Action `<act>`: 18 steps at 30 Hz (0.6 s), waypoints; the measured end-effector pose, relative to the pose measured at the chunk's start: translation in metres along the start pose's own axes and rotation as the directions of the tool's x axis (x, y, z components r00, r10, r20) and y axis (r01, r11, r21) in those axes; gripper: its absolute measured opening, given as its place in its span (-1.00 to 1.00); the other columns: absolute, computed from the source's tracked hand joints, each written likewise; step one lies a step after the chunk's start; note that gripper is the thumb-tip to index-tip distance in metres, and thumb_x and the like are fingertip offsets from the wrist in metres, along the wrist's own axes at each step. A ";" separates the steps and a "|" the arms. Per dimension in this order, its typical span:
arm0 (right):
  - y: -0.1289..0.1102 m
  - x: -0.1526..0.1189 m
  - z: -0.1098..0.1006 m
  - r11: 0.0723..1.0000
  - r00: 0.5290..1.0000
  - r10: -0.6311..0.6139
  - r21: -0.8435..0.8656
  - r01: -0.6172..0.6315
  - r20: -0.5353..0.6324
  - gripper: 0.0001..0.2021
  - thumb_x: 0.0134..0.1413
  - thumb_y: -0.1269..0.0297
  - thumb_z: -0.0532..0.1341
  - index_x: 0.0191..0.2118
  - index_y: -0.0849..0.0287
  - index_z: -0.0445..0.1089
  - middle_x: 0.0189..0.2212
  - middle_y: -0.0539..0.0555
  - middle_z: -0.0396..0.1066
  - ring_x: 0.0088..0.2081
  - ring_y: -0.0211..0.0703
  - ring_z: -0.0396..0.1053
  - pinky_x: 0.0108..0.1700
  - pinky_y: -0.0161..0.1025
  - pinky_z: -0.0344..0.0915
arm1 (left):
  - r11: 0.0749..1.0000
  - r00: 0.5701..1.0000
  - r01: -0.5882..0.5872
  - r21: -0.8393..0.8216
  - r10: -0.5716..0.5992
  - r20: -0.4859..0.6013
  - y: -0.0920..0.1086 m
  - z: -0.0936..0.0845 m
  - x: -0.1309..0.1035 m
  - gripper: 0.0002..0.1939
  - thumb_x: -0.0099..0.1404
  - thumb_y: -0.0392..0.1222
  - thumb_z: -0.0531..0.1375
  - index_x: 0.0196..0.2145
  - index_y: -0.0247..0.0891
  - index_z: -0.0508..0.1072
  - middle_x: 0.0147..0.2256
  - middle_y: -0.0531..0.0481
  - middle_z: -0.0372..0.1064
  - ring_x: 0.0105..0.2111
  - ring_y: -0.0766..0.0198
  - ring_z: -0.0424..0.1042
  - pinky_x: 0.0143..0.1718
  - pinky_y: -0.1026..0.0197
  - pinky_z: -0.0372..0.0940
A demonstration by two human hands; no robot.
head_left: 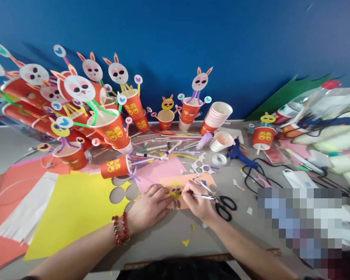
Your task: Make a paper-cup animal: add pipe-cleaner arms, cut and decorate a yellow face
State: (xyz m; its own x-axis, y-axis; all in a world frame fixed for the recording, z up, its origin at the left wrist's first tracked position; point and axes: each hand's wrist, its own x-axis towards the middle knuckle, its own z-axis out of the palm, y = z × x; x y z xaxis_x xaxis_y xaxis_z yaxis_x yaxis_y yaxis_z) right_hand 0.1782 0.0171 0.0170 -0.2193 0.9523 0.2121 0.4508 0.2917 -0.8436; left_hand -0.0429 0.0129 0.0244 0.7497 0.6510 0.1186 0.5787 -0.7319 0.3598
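Note:
My right hand (198, 199) is closed on a slim silver-and-white pen (203, 197), its tip at a small yellow paper face (175, 189) with purple eye patches. My left hand (154, 204) lies palm down, its fingertips at the left edge of the face; I cannot see that it grips anything. Under the face is a sheet of peach paper (164, 182) with round holes cut in it. Black-handled scissors (225, 207) lie just right of my right hand, their blades partly on the peach paper.
Yellow paper (72, 210) and orange sheets (6, 249) lie to the left. Red paper cups (116, 132) with rabbit faces on straws crowd the back left. A stack of cups (217, 116) stands behind. A blue glue gun (239, 153) with its black cord, tape (219, 159) and paper scraps lie right.

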 end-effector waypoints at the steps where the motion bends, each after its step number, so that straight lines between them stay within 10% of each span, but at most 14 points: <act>1: 0.000 0.000 0.000 1.000 1.000 0.001 0.001 -0.001 0.001 -0.79 0.08 0.45 0.07 -0.52 0.08 0.11 -0.65 -0.11 0.14 -0.59 -0.26 0.13 -0.50 -0.29 0.04 | 1.000 1.000 0.003 -0.002 -0.003 0.002 0.000 0.000 0.000 -0.65 0.36 -0.21 0.15 0.09 -0.19 0.40 0.01 -0.13 0.35 0.02 0.03 0.30 0.09 -0.05 0.31; 18: 0.004 -0.001 0.002 1.000 1.000 0.002 0.026 -0.003 0.012 -0.80 0.04 0.47 0.09 -0.53 0.08 0.14 -0.66 -0.11 0.16 -0.61 -0.27 0.12 -0.51 -0.30 0.05 | 1.000 1.000 -0.002 -0.015 0.002 0.021 0.000 0.000 -0.001 -0.64 0.37 -0.21 0.14 0.11 -0.17 0.38 0.03 -0.12 0.34 0.03 0.03 0.28 0.10 -0.06 0.29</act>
State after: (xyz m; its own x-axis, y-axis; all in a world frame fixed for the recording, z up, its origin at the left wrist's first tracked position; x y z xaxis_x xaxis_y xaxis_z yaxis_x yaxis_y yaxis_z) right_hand 0.1786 0.0175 0.0121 -0.2291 0.9518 0.2040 0.4285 0.2867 -0.8568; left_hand -0.0437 0.0126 0.0246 0.7574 0.6453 0.0998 0.5728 -0.7299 0.3731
